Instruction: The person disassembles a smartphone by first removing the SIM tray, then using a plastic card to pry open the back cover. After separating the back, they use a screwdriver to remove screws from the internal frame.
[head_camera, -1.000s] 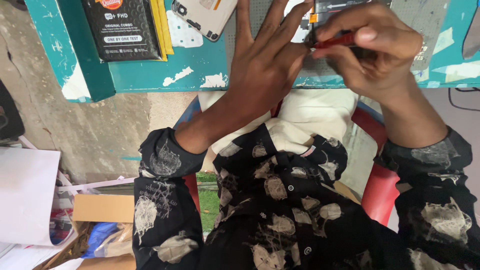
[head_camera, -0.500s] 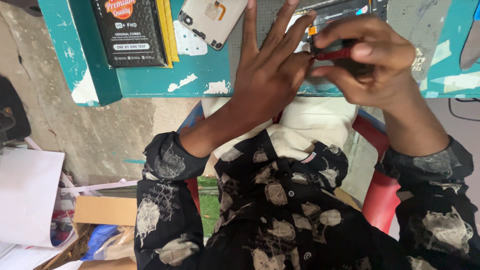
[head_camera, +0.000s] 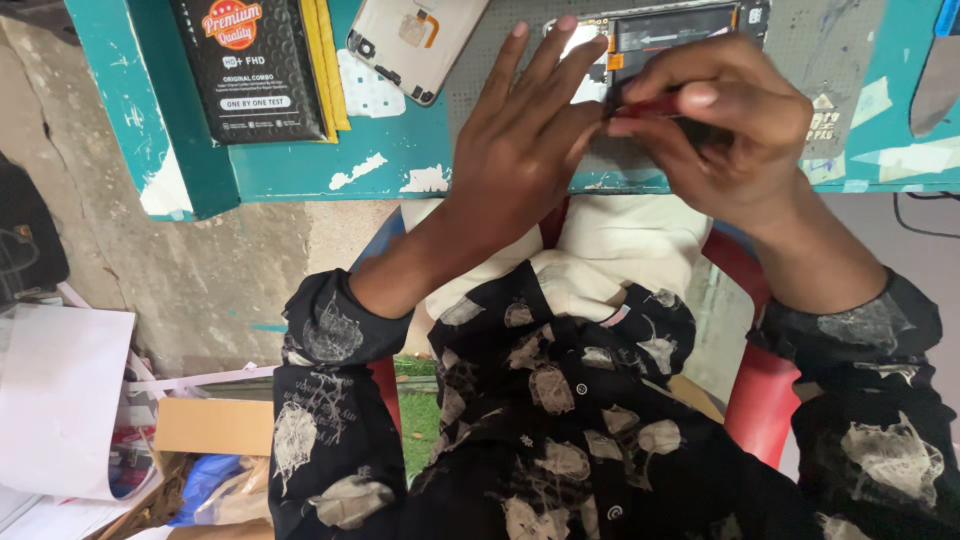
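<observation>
My left hand lies with fingers spread on an opened phone at the teal table's near edge, covering the phone's left part. My right hand is closed around a thin red-handled tool, whose tip points at the fingertips of my left hand over the phone's inside. The phone's dark battery and circuit parts show above my fingers. A detached pale back cover lies on the table to the left of my left hand.
A black flat box sits on yellow sheets at the left of the teal table. I sit on a red chair. On the floor at the left are white papers and a cardboard box.
The view has tilted, so the table and both hands sit lower in frame and more of the opened phone shows. Both hands stay together over the phone with the red tool.
</observation>
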